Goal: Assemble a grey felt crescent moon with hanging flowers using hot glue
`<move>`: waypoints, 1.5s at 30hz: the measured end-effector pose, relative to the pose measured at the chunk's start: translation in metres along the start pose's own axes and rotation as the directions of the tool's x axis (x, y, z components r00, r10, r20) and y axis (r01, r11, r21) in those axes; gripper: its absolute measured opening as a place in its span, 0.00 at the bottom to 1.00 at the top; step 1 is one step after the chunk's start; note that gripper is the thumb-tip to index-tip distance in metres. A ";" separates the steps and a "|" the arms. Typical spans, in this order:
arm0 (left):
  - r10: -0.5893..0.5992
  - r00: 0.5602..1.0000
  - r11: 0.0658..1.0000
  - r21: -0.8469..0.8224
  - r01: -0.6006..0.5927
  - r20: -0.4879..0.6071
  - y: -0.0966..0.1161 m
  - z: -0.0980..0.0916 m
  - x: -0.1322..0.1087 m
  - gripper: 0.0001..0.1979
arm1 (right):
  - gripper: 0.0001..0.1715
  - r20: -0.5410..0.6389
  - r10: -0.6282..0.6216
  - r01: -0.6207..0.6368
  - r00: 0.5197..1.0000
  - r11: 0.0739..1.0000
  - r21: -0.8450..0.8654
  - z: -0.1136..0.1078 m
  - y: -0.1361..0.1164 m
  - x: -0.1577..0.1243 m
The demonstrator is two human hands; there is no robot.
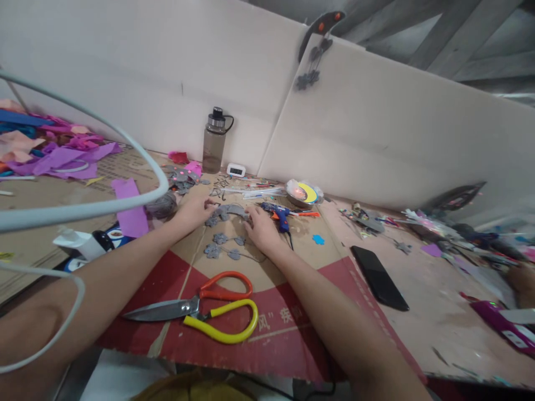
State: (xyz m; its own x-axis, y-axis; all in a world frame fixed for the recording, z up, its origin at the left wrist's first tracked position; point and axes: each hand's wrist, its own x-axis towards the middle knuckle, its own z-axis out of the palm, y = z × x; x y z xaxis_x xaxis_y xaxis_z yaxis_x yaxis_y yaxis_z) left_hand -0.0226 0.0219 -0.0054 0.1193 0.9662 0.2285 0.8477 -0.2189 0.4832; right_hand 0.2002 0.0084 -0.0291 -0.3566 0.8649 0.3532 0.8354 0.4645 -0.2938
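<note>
A grey crescent-shaped felt piece [232, 210] with grey flowers at its left end lies on the cardboard between my hands. My left hand [204, 208] has its fingers closed at the crescent's left end. At the other end, the thumb and fingers of my right hand [262, 229] grip the tip. Closer to me, strung grey felt flowers [213, 250] and leaf shapes [234, 254] rest on the cardboard. A blue glue gun [282, 216] with orange parts sits just right of my right hand. Large scissors [217, 306] with red and yellow handles lie in front, blades pointing left.
Behind stand a bottle [214, 142], a small white clock [236, 170] and a bowl [296, 192]. Felt scraps [62, 147] pile up at left, beneath a white curved tube [137, 197]. A phone [378, 277] and a blue felt flower [318, 239] lie right. Another person's hand [522, 281] shows at far right.
</note>
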 end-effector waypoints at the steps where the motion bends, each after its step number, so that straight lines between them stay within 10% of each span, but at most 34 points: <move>1: -0.012 1.000 1.000 0.008 0.012 0.003 -0.001 0.000 0.001 0.12 | 0.16 0.003 0.000 0.000 1.000 1.000 -0.014 0.000 0.000 0.001; 18: -0.009 1.000 0.994 0.105 0.009 0.004 -0.008 -0.008 0.005 0.11 | 0.15 0.065 -0.170 0.181 0.983 0.955 -0.235 0.005 -0.015 -0.004; 29: 0.028 0.907 1.000 0.000 -0.031 0.420 -0.008 -0.022 0.005 0.18 | 0.15 0.072 -0.164 0.177 0.984 0.957 -0.232 0.003 -0.016 -0.003; 39: 0.032 0.892 0.991 0.099 -0.085 0.451 0.000 -0.026 0.001 0.19 | 0.14 0.132 -0.269 0.298 0.954 0.897 -0.325 -0.011 -0.026 -0.010; 45: -0.009 0.980 0.980 0.198 -0.030 0.197 -0.001 -0.016 0.003 0.11 | 0.14 0.134 -0.279 0.308 0.951 0.892 -0.330 -0.011 -0.032 -0.012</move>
State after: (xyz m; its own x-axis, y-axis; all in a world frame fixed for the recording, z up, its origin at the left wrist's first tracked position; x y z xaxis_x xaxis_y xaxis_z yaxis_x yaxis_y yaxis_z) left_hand -0.0316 0.0230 0.0086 0.2107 0.9761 0.0531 0.9293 -0.2169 0.2988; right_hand 0.1825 -0.0186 -0.0140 -0.6282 0.7184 0.2989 0.7735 0.6180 0.1402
